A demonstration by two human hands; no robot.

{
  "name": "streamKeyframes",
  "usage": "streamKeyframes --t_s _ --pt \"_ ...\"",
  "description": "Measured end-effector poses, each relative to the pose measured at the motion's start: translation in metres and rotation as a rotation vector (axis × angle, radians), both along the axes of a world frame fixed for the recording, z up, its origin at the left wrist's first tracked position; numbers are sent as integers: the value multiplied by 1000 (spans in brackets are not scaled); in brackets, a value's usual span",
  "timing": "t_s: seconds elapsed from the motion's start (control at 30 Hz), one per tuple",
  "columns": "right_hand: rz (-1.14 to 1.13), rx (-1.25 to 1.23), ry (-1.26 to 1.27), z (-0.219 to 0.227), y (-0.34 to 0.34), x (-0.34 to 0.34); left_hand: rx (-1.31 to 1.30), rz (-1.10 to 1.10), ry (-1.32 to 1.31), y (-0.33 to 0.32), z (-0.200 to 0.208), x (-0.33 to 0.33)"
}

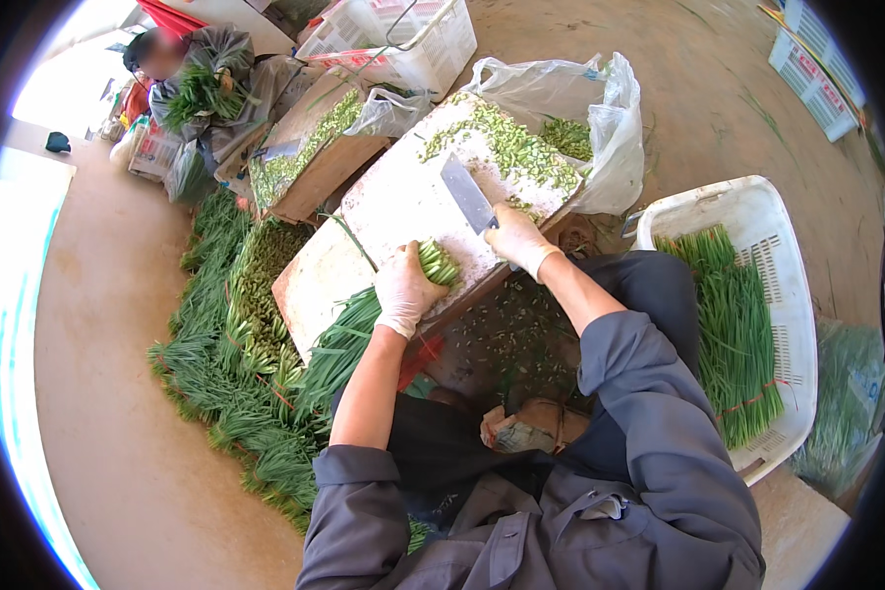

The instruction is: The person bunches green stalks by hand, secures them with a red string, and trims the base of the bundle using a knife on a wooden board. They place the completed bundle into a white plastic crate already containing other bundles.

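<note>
White board point(393, 206), near edge: our left hand point(406, 285) grips greens point(440, 263), right hand point(516, 236) holds knife point(467, 195); slack grip could scatter greens.

A bunch of green stalks point(358, 317) and a broad cleaver point(468, 197) at the pale board point(383, 192).
The bunch lies along the board's near side, pale-green stalk ends facing right, dark leaves trailing leftward; the grey-bladed cleaver, apart from it, is over the board's right part.
</note>
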State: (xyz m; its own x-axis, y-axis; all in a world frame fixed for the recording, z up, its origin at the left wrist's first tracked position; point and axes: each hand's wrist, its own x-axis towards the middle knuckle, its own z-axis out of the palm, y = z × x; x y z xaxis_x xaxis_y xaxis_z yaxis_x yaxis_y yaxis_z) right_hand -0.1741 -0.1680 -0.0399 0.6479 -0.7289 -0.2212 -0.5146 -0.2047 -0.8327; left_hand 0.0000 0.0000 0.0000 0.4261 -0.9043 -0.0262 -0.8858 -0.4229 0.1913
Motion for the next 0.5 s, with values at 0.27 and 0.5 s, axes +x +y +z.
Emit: streamKeyframes --t_s 0.27,0.5 --pt "64 -516 29 33 92 -26 -37 15 -47 -6 -2 -9" --pt "64 -649 -57 37 127 -52 52 46 -93 -2 12 -15"
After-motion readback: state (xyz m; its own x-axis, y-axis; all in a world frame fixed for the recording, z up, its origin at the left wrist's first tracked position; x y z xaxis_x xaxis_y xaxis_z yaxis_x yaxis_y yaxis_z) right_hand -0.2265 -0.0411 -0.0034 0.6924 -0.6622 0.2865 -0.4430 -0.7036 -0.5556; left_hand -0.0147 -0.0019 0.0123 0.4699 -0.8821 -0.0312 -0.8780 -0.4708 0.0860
